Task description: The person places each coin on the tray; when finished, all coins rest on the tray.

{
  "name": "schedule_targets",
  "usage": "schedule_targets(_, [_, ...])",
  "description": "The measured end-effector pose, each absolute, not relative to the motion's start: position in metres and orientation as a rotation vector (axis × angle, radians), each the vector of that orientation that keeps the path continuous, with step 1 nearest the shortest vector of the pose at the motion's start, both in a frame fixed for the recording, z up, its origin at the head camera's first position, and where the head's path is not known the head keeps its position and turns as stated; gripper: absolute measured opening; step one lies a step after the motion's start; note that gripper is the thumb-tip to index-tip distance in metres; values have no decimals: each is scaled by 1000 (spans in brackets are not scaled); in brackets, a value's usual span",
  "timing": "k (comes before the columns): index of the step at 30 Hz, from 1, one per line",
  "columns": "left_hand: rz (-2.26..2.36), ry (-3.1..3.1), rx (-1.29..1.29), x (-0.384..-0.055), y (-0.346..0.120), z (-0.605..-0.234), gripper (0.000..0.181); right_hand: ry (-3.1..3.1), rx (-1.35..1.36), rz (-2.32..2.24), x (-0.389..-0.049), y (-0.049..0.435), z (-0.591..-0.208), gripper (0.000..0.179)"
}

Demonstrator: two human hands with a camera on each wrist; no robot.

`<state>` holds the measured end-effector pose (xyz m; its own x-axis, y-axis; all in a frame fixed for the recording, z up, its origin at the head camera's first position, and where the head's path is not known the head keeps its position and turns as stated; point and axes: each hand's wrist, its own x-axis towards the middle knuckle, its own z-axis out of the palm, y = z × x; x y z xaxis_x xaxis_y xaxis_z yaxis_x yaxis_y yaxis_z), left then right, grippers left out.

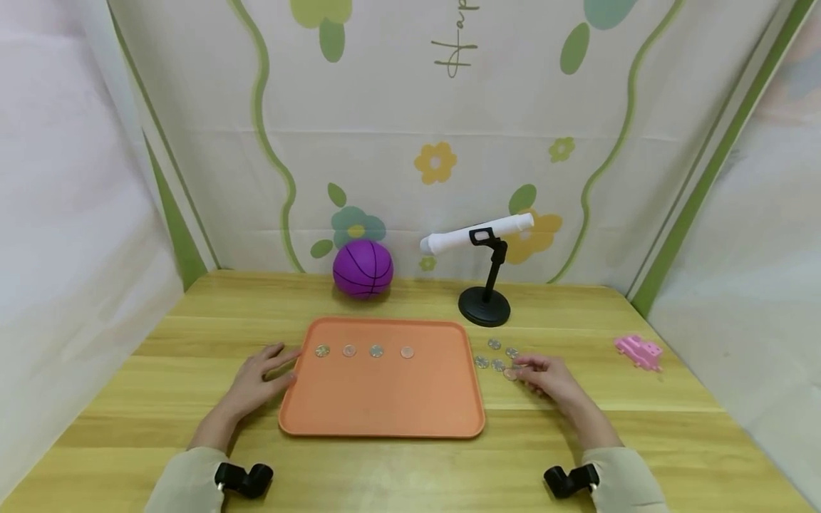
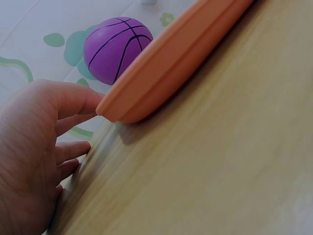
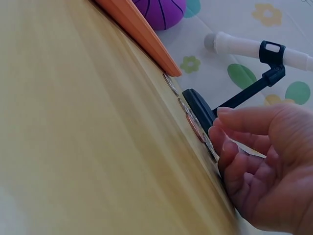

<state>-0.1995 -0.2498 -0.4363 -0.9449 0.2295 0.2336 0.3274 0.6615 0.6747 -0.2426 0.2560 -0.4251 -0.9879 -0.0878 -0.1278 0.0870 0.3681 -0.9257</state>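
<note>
An orange tray [image 1: 385, 399] lies on the wooden table with a row of several coins [image 1: 363, 351] near its far edge. My left hand [image 1: 285, 365] rests flat on the table at the tray's left rim. In the left wrist view, the thumb of my left hand [image 2: 73, 117] touches the tray's corner [image 2: 127, 110]. Several more coins [image 1: 495, 355] lie on the table right of the tray. My right hand [image 1: 522, 370] hovers low beside them. Its loosely curled fingertips [image 3: 217, 134] are at a copper coin [image 3: 194, 125], which lies flat on the wood.
A purple ball [image 1: 362, 268] sits behind the tray by the backdrop. A white tube on a black stand [image 1: 484, 306] is just beyond the loose coins. A pink toy [image 1: 638, 351] lies at the far right. Cloth walls enclose the table on three sides.
</note>
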Motion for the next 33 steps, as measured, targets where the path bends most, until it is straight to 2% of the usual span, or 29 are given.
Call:
schedule_targets(12, [-1168,-2752,-457,-200,-249,-433,46,2593,-43,-1589,-243,252,-429,34])
schedule_targets(26, [-1177,-2739,-469,-198,-248,-432,46,2757,-132,-1427,-244,247,-432,15])
schedule_targets(33, [-1174,-2728,-475,-199,-248,-433,45,2793,-172,-1345,-242,246,-428,14])
